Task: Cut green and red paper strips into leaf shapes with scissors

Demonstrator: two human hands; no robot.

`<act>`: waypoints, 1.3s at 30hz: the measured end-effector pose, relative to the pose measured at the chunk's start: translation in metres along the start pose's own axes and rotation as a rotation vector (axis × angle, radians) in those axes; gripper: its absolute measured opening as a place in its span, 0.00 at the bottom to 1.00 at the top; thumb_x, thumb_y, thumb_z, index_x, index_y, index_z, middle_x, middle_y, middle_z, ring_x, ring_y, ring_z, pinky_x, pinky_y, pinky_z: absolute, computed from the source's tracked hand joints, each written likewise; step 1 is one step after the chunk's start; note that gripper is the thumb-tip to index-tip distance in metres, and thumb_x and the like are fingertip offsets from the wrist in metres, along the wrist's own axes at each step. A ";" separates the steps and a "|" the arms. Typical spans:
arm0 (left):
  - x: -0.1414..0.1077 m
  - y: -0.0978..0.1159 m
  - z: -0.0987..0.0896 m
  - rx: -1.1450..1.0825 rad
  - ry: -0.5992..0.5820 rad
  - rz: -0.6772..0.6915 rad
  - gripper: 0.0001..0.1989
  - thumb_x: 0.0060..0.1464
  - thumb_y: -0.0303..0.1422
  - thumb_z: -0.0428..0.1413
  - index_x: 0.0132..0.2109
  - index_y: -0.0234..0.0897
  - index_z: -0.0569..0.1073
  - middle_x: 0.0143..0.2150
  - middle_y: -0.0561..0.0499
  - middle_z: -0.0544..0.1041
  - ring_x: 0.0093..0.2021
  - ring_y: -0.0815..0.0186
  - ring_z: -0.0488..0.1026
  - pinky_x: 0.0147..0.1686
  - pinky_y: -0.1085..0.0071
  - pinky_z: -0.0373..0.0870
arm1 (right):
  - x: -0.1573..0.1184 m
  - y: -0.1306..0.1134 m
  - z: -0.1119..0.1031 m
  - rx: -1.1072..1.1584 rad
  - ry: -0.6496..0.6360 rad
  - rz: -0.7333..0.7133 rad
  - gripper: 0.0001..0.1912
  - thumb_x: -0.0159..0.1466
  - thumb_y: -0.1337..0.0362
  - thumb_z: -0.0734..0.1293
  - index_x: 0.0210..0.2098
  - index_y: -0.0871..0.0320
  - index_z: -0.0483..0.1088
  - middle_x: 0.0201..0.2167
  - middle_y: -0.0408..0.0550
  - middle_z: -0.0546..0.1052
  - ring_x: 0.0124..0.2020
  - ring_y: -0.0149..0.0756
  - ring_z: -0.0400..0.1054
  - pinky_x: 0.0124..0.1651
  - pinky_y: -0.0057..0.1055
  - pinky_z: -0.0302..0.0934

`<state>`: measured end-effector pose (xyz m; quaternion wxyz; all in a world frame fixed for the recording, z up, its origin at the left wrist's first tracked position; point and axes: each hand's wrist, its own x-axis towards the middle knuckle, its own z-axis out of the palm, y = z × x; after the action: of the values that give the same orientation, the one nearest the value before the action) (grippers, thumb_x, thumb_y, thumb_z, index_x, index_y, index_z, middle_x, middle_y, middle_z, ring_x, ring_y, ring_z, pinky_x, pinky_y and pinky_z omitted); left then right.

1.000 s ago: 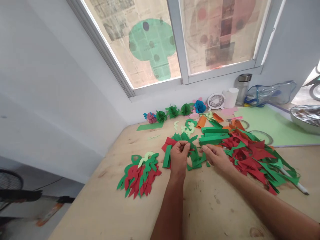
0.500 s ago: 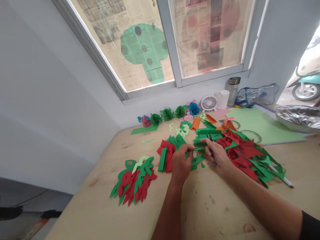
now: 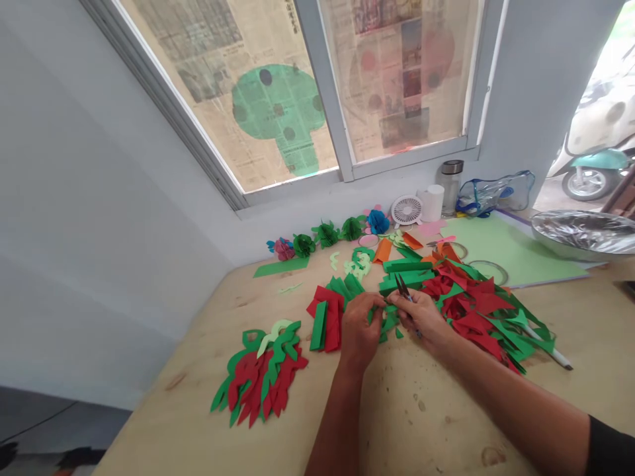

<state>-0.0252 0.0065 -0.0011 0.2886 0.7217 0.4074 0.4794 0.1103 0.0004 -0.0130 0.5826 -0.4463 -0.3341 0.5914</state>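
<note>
My right hand is closed around a pair of scissors, whose dark blades point up and away over the green paper. Just left of it, my left hand pinches a small piece of green paper, mostly hidden by the fingers. The fingertips of both hands nearly meet. Small green paper scraps lie under and beside the hands. Folded red paper and a folded green strip sit left of my left hand.
A heap of red and green offcuts lies to the right, with a white pen. Cut leaf shapes are piled at left. Paper flowers, a small fan and a bottle stand along the wall. A foil-lined bowl is far right.
My right hand has drawn closer to my left, and its fingertips now reach the left fingers. The scissor blades show more plainly, pointing up. The camera view has shifted slightly.
</note>
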 end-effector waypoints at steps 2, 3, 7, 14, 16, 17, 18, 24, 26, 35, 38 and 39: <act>0.000 0.000 0.000 0.007 0.016 -0.004 0.08 0.48 0.24 0.54 0.31 0.42 0.75 0.37 0.47 0.78 0.43 0.59 0.72 0.47 0.63 0.63 | -0.001 -0.002 0.001 -0.012 -0.001 -0.006 0.19 0.46 0.51 0.73 0.25 0.59 0.67 0.10 0.32 0.59 0.10 0.20 0.44 0.13 0.22 0.35; 0.000 -0.001 0.001 0.006 0.026 -0.008 0.08 0.48 0.24 0.54 0.31 0.42 0.75 0.37 0.47 0.78 0.43 0.58 0.72 0.47 0.63 0.63 | -0.001 -0.002 0.001 -0.017 0.000 -0.010 0.19 0.46 0.51 0.73 0.25 0.60 0.67 0.10 0.33 0.59 0.10 0.20 0.44 0.13 0.22 0.35; 0.001 0.000 0.001 -0.026 0.098 -0.024 0.12 0.45 0.20 0.54 0.31 0.42 0.76 0.38 0.47 0.77 0.44 0.58 0.71 0.49 0.63 0.62 | -0.002 -0.004 0.003 -0.042 0.025 -0.033 0.21 0.44 0.50 0.73 0.25 0.60 0.68 0.11 0.34 0.61 0.11 0.20 0.46 0.14 0.22 0.36; -0.003 0.009 0.007 -0.132 0.389 -0.195 0.04 0.47 0.28 0.56 0.32 0.41 0.75 0.32 0.49 0.75 0.36 0.61 0.69 0.40 0.68 0.62 | -0.002 -0.004 0.003 -0.128 0.153 -0.154 0.23 0.44 0.46 0.73 0.26 0.58 0.68 0.12 0.37 0.64 0.13 0.24 0.50 0.15 0.25 0.43; -0.003 0.012 0.010 -0.144 0.458 -0.236 0.02 0.46 0.31 0.57 0.27 0.40 0.73 0.28 0.51 0.73 0.33 0.64 0.67 0.36 0.70 0.61 | -0.003 -0.005 0.003 -0.157 0.194 -0.198 0.22 0.45 0.47 0.73 0.27 0.58 0.67 0.13 0.38 0.66 0.13 0.25 0.51 0.16 0.25 0.44; -0.003 0.012 0.011 -0.151 0.472 -0.256 0.04 0.46 0.32 0.58 0.25 0.40 0.72 0.27 0.51 0.72 0.31 0.65 0.66 0.34 0.71 0.61 | -0.004 -0.006 0.003 -0.171 0.208 -0.218 0.22 0.46 0.47 0.72 0.27 0.58 0.68 0.14 0.38 0.66 0.13 0.26 0.51 0.16 0.26 0.44; -0.003 0.012 0.013 -0.169 0.463 -0.283 0.06 0.46 0.33 0.58 0.24 0.39 0.71 0.25 0.52 0.71 0.29 0.66 0.66 0.32 0.72 0.60 | -0.004 -0.006 0.003 -0.185 0.217 -0.235 0.21 0.46 0.47 0.72 0.27 0.58 0.68 0.14 0.39 0.67 0.14 0.26 0.52 0.17 0.26 0.44; 0.002 0.000 0.023 -0.544 0.170 -0.593 0.12 0.42 0.40 0.60 0.26 0.33 0.74 0.21 0.51 0.73 0.22 0.69 0.66 0.23 0.74 0.60 | -0.008 -0.006 0.001 -0.375 0.204 -0.358 0.14 0.53 0.52 0.69 0.27 0.57 0.69 0.18 0.42 0.71 0.20 0.33 0.63 0.24 0.29 0.57; 0.003 -0.001 0.025 -0.648 0.146 -0.644 0.14 0.38 0.40 0.63 0.28 0.32 0.75 0.23 0.49 0.74 0.23 0.69 0.69 0.22 0.75 0.62 | -0.008 -0.005 0.001 -0.472 0.197 -0.410 0.12 0.54 0.54 0.67 0.26 0.57 0.69 0.19 0.42 0.71 0.22 0.34 0.65 0.26 0.29 0.59; 0.001 0.008 0.020 -0.851 0.225 -0.722 0.14 0.33 0.35 0.65 0.24 0.32 0.70 0.22 0.53 0.72 0.23 0.71 0.70 0.22 0.78 0.64 | -0.008 0.003 0.001 -0.630 0.112 -0.446 0.08 0.56 0.59 0.65 0.26 0.58 0.70 0.19 0.41 0.71 0.21 0.32 0.63 0.25 0.27 0.57; 0.002 0.007 0.017 -0.839 0.237 -0.707 0.14 0.33 0.35 0.65 0.25 0.32 0.70 0.22 0.53 0.72 0.23 0.71 0.71 0.22 0.78 0.64 | -0.010 0.000 0.003 -0.616 0.092 -0.440 0.10 0.57 0.57 0.65 0.27 0.58 0.70 0.20 0.42 0.71 0.22 0.33 0.63 0.26 0.27 0.57; 0.002 0.006 0.017 -0.831 0.245 -0.702 0.13 0.34 0.35 0.65 0.25 0.32 0.70 0.21 0.54 0.71 0.23 0.71 0.71 0.22 0.78 0.64 | -0.010 -0.001 0.003 -0.602 0.078 -0.436 0.10 0.57 0.57 0.65 0.28 0.58 0.70 0.21 0.42 0.71 0.23 0.33 0.64 0.27 0.27 0.57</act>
<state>-0.0075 0.0053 -0.0015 0.6419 0.3072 0.4305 0.5552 0.1075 -0.0090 -0.0095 0.5497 -0.5383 -0.5579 0.3112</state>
